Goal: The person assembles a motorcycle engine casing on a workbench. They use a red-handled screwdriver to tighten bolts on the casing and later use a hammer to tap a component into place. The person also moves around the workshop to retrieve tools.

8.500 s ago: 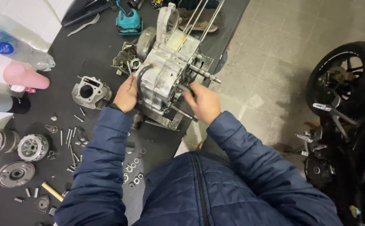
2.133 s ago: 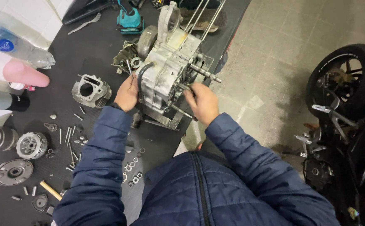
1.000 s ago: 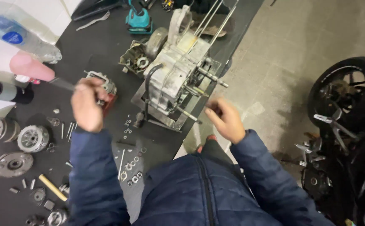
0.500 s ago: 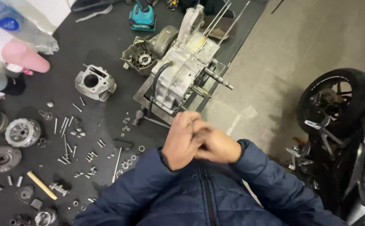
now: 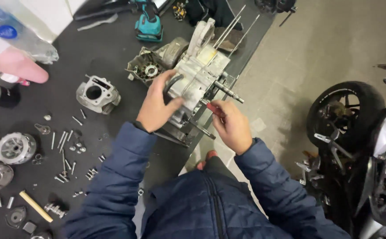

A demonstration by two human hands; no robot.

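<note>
Black mat point(image 5: 113, 48), hands point(image 5: 157, 106) on engine point(image 5: 197, 79)
</note>
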